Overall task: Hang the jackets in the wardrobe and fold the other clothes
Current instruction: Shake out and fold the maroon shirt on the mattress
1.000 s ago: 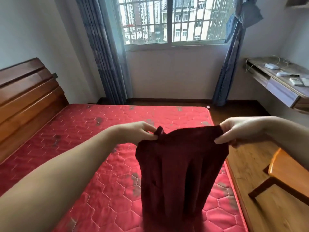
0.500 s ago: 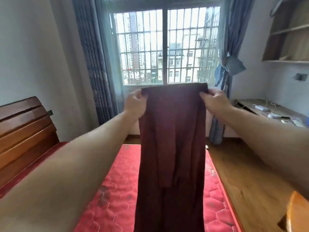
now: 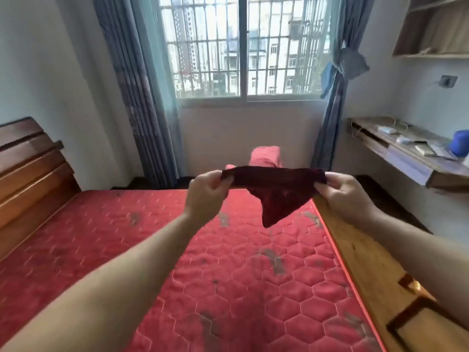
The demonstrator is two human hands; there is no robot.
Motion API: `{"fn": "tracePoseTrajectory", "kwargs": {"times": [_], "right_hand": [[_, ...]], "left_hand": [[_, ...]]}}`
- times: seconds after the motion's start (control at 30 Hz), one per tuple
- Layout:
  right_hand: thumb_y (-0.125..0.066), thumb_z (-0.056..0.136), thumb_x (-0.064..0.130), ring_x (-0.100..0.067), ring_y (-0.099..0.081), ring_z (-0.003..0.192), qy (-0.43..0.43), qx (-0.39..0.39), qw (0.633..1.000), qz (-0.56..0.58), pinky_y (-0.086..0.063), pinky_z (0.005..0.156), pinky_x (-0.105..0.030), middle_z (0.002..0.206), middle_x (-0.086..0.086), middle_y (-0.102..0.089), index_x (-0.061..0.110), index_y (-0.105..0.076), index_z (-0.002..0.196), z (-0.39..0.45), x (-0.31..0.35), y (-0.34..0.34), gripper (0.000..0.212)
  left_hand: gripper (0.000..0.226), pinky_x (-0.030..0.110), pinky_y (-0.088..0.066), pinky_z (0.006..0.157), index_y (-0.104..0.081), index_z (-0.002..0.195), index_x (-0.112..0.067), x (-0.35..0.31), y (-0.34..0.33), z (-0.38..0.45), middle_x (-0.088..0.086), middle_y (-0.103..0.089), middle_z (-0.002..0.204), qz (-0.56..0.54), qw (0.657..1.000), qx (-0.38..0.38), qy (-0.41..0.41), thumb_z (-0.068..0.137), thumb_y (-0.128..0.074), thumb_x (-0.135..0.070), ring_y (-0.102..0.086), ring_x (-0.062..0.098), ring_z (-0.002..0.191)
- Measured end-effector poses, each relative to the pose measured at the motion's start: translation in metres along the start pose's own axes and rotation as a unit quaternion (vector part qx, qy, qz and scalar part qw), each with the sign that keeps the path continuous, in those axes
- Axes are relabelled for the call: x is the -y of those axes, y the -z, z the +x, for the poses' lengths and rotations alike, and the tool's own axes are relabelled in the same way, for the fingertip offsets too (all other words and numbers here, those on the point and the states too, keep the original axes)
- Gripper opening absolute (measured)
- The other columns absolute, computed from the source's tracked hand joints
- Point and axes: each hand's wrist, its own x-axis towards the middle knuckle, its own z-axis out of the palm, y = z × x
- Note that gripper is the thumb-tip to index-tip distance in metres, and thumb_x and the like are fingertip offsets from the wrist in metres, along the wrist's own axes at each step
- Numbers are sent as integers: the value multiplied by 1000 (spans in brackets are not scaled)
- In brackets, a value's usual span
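Note:
A dark red garment (image 3: 275,193) is stretched between both hands above the far part of the red quilted mattress (image 3: 152,250). My left hand (image 3: 206,195) pinches its left top corner and my right hand (image 3: 346,196) pinches its right top corner. The cloth looks flung forward: only a short triangular flap hangs below the held edge, and a lighter red part (image 3: 266,156) shows beyond it, blurred. No jacket or wardrobe is in view.
A wooden headboard (image 3: 28,168) stands at the left. The bed's wooden side rail (image 3: 365,262) runs along the right, with a chair (image 3: 416,311) at the lower right. A wall desk (image 3: 406,153) with small items and a blue object (image 3: 460,146) is at right. Window and curtains behind.
The garment hung long from raised hands half a second ago. Both hands have dropped and swung it forward, so most of its length is out past the hands and only a short flap hangs.

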Motion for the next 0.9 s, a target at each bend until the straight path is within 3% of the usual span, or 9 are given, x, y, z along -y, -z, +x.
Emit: {"fn": "tracePoseTrajectory", "kwargs": {"times": [0.07,0.13,0.23,0.3,0.37,0.5,0.57,0.67,0.9], "right_hand": [[-59,91,10,-28,-68,98,-56,36,997,-43,-51,91,-45,92,-12,-74,11,-73,97,-44,-51,-36,16],[-60,90,14,-28,-68,89,-108,66,988,-88,-51,82,-42,88,-8,-74,14,-73,96,-93,-101,-71,15],[-62,89,17,-13,-66,76,-163,113,971,-130,-46,71,-28,80,4,-73,21,-73,90,-169,-170,-119,11],[-63,88,15,1,-57,58,-183,151,961,-143,-39,58,-17,65,10,-67,23,-70,80,-223,-211,-147,14],[-61,89,14,0,-51,52,-201,210,944,-158,-37,57,-18,57,9,-59,27,-63,70,-278,-250,-172,23],[-57,91,20,-19,-63,77,-221,313,902,-200,-45,72,-35,78,3,-69,24,-60,76,-389,-312,-203,16],[-53,92,27,-18,-62,89,-187,363,877,-253,-45,76,-35,91,6,-69,23,-63,87,-441,-333,-208,11],[-45,93,37,-14,-57,105,-95,426,837,-329,-44,86,-31,109,12,-63,27,-63,104,-510,-354,-206,23],[-33,96,38,-17,-51,104,-42,495,785,-371,-40,86,-33,108,8,-53,27,-59,105,-600,-365,-199,29]], "left_hand": [[19,23,-38,55,-70,73,-17,48,-19,-59,0,-66,63,22,999,23,26,91,-65,-21,-49,-5,54],[10,21,-44,61,-76,86,-17,99,-39,-118,-5,-73,74,31,995,63,71,90,-67,-20,-58,-5,63],[6,17,-43,59,-77,84,-20,172,-65,-211,-18,-68,66,37,980,141,132,86,-71,-18,-58,-5,60],[6,12,-39,59,-77,85,-21,215,-81,-273,-17,-69,67,56,965,196,166,85,-72,-18,-56,-8,59],[7,12,-42,63,-78,89,-23,253,-94,-336,-13,-73,75,77,950,232,193,85,-72,-20,-61,-5,67],[11,28,-50,79,-77,93,-27,300,-110,-453,-12,-75,89,108,908,332,231,87,-68,-27,-68,6,84],[16,30,-50,84,-75,97,-28,312,-114,-504,-12,-75,95,136,880,396,224,86,-65,-32,-67,9,92],[21,28,-49,86,-72,103,-34,318,-115,-566,-16,-71,106,200,848,453,190,86,-60,-39,-63,7,101],[27,24,-45,87,-72,109,-35,310,-112,-641,-15,-65,114,235,815,522,82,89,-55,-40,-59,6,104]]}}
